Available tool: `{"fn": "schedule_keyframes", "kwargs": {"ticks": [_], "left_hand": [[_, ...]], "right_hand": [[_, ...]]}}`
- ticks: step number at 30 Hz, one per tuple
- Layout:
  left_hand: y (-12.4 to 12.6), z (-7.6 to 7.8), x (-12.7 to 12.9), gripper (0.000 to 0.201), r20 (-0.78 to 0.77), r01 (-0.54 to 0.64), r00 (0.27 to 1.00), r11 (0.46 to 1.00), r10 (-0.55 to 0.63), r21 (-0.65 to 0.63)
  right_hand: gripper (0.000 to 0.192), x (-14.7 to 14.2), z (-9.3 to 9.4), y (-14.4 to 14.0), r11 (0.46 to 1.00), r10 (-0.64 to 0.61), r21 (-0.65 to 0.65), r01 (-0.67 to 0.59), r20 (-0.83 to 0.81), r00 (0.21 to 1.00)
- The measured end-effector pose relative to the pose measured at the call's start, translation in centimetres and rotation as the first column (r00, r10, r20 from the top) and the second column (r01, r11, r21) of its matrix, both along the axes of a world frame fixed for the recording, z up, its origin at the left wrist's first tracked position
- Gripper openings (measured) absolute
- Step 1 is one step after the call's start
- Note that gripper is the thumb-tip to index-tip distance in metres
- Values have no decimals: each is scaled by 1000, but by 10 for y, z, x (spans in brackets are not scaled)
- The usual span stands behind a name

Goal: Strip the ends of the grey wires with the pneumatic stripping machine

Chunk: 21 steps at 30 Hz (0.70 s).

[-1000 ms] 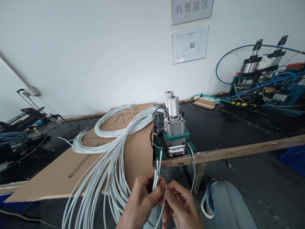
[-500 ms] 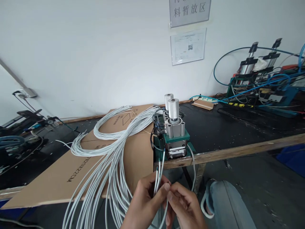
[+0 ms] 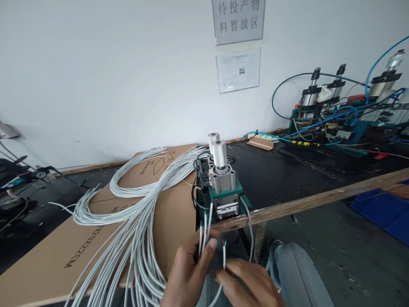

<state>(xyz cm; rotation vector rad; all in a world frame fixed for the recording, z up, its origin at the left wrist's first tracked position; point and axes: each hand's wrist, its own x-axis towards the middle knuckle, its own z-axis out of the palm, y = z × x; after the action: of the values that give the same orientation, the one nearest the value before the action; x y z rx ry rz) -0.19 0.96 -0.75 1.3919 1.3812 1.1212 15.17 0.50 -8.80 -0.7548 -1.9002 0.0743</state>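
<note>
Holding Grey Cables in Front of a Small Pneumatic Machine

A few grey cable ends (image 3: 204,228) are gripped upright in the left hand (image 3: 188,273), closed around them just below the tabletop (image 3: 319,198) edge. A single cable (image 3: 224,256), with coloured cores showing at its stripped tip, is pinched between the fingers of the right hand (image 3: 247,283). Directly behind stands the pneumatic machine (image 3: 222,187) at the edge. A large cable bundle (image 3: 137,213) is draped over cardboard (image 3: 57,256) to the left.
</note>
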Motion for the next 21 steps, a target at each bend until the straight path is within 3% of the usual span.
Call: {"fn": "schedule_keyframes", "kwargs": {"ticks": [3, 6, 11, 21], "left_hand": [[-3, 4, 0, 55, 150, -133, 979, 991, 135, -19], [-7, 9, 0, 58, 242, -177, 953, 984, 179, -29], [-6, 15, 5, 60, 260, -194, 943, 978, 206, -73], [-6, 14, 10, 56, 275, -168, 943, 980, 190, -103]], "right_hand": [[27, 6, 7, 14, 996, -40, -78, 35, -56, 998], [27, 12, 10, 31, 996, -50, -79, 41, -122, 991], [24, 12, 9, 52, 994, -27, -113, 4, -198, 980], [23, 8, 5, 64, 989, 19, -141, -51, -225, 974]]}}
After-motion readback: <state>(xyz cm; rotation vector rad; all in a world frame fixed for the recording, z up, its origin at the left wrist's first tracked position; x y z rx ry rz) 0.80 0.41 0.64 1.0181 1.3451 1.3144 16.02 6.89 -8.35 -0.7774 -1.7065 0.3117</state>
